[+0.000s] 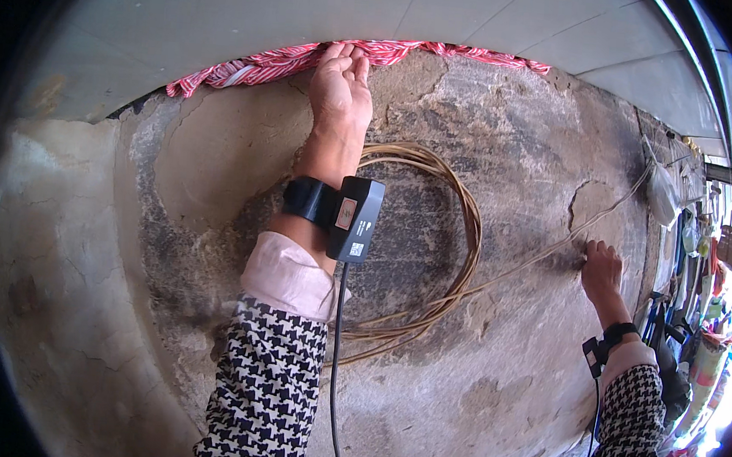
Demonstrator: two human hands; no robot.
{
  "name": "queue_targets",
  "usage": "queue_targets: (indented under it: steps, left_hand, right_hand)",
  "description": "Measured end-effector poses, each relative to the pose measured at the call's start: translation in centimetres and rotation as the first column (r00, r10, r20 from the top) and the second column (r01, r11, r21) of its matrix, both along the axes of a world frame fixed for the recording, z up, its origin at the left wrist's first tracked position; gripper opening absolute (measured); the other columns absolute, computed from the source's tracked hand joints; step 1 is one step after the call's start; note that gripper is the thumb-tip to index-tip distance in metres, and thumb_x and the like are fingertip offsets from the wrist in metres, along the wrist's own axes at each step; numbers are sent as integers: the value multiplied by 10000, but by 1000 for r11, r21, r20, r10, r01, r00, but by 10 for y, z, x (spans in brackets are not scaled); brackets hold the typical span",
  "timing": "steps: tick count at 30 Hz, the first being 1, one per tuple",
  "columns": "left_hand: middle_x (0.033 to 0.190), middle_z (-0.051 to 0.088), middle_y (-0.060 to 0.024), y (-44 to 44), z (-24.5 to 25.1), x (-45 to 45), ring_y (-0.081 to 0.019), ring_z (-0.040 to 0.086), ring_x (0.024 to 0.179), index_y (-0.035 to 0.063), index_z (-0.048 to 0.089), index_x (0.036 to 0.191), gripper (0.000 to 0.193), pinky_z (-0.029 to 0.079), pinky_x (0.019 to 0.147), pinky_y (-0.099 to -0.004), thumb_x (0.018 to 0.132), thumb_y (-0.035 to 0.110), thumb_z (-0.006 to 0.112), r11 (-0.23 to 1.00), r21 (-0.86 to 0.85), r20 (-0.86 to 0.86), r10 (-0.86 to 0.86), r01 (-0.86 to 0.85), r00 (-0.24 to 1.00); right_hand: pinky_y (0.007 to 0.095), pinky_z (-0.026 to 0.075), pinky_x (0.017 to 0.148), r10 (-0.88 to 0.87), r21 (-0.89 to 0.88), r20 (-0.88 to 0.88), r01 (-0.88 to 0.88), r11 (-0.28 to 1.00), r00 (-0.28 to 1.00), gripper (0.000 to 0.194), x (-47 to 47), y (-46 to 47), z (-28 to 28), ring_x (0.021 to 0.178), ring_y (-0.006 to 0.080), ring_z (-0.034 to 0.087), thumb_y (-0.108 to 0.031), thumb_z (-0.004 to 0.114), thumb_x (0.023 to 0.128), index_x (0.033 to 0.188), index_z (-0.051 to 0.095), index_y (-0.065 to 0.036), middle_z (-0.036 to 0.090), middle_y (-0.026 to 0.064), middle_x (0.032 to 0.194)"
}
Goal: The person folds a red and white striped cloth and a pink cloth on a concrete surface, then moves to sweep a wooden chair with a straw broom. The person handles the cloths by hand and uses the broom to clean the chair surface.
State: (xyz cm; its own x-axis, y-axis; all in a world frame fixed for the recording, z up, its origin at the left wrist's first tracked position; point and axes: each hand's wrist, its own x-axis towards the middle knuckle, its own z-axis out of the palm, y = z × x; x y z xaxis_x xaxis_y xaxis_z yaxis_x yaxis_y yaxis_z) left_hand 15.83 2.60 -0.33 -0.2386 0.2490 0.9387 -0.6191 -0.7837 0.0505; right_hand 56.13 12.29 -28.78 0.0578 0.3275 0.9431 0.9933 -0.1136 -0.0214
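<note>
My left hand (pixel 342 93) is raised, palm facing me, with its fingers against a red-and-white striped cloth (pixel 391 53). The bunched cloth runs along the seam where the grey ceiling panels (pixel 260 4) meet a rough plastered wall (pixel 525 138). Some fingertips are lost against the fabric, and the hand does not grip it visibly. Lower and to the right, my right hand (pixel 603 270) rests with curled fingers against the wall; whether anything is in it cannot be seen. Behind my left forearm a coil of tan cable (pixel 473 229) hangs on the wall, partly covered by the arm.
A strand of cable (pixel 549 248) slants from the coil to the upper right, near a hanging white plastic bag (pixel 664 195). Hung tools and mixed goods (pixel 711 303) crowd the bright right side. Both wrists carry strapped devices, the left one a black box (pixel 357 218) trailing a cord.
</note>
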Motion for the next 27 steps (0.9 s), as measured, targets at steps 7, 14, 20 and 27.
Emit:
queue_targets:
  steps: [7, 14, 20, 27]
  left_hand:
    - [1421, 366, -143, -1, 11, 1, -267, 273, 1383, -26, 308, 1409, 525, 205, 1154, -405, 905, 38, 438, 983, 43, 11, -179, 179, 984]
    - [1358, 453, -66, 9, 11, -4, -216, 298, 1360, 47, 472, 1306, 435, 175, 1128, -389, 876, 103, 444, 954, 116, -103, -265, 276, 959]
    - [1479, 356, -38, 18, 13, -5, -171, 250, 1393, 76, 406, 1387, 535, 98, 1139, -378, 853, 81, 445, 946, 224, -219, -186, 235, 958]
    - [1479, 356, 1, 24, 19, -9, -155, 247, 1392, 104, 397, 1395, 574, 93, 1135, -378, 827, 41, 455, 927, 277, -306, -165, 253, 938]
  right_hand:
    - [412, 492, 747, -25, -10, 8, 25, 1000, 1000, 166, 2, 3, -1, 875, 308, 586, -43, 560, 763, 929, 565, -55, 586, 117, 907]
    - [410, 495, 721, -42, 4, 33, 42, 999, 999, 188, 1, 2, -2, 869, 296, 586, -45, 572, 747, 934, 563, -60, 588, 113, 907]
    - [412, 496, 712, -60, -3, 37, 60, 998, 998, 190, 1, 1, -1, 854, 301, 594, -49, 578, 745, 934, 563, -62, 588, 116, 906]
    - [413, 498, 708, -68, 12, 65, 68, 998, 996, 194, -2, -5, 0, 856, 296, 599, -57, 584, 744, 937, 561, -62, 586, 113, 902]
